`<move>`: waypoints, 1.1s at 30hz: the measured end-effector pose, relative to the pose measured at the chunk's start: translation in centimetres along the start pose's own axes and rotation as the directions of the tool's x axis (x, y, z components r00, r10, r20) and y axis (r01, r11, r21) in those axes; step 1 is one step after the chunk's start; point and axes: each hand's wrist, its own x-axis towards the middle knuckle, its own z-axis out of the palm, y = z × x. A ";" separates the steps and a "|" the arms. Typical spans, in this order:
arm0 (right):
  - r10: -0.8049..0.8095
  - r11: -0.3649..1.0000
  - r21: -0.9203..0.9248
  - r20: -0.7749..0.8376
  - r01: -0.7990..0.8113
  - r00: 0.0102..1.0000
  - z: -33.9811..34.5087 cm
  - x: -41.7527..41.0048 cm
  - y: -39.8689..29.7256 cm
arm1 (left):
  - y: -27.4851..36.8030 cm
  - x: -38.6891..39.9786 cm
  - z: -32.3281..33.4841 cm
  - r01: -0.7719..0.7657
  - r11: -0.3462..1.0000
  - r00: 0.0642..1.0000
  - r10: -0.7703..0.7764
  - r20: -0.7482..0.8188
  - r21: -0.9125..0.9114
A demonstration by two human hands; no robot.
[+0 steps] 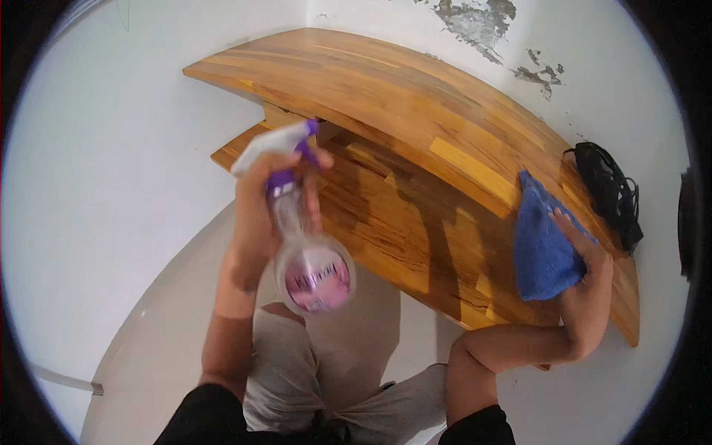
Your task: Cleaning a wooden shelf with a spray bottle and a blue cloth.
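Note:
My left hand (256,206) grips the neck of a clear spray bottle (316,245) with a white and purple trigger head, a finger near the trigger. The bottle is raised in front of the wooden boards, its nozzle towards the upper left, and its pink label bears writing. On the right, my right hand (592,261) holds a blue cloth (542,256) against the front edge of the upper wooden board (384,92). Part of the cloth hangs over that edge, and the palm side of the hand is hidden.
Below the upper board sits a lower wooden board (384,222), partly in shadow. A black bundle with cords (603,189) lies at the right end of the upper board. Paint peels from the white wall (589,33) behind. My legs are folded on the pale floor (183,311).

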 end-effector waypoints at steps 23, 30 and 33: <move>-0.422 0.894 0.088 -0.166 0.439 0.891 14.8 10.6 -10.5 | -0.8 -0.4 1.3 0.111 0.989 0.970 -0.087 -0.226 0.096; -0.328 0.929 0.138 -0.125 0.344 0.936 11.3 8.1 -7.0 | -2.9 -4.2 2.9 -0.072 0.991 0.987 0.055 -0.150 -0.115; -0.264 0.964 -0.007 -0.168 0.267 0.950 7.0 5.7 -3.5 | -3.8 -3.1 2.6 -0.013 1.000 0.991 0.011 -0.132 -0.014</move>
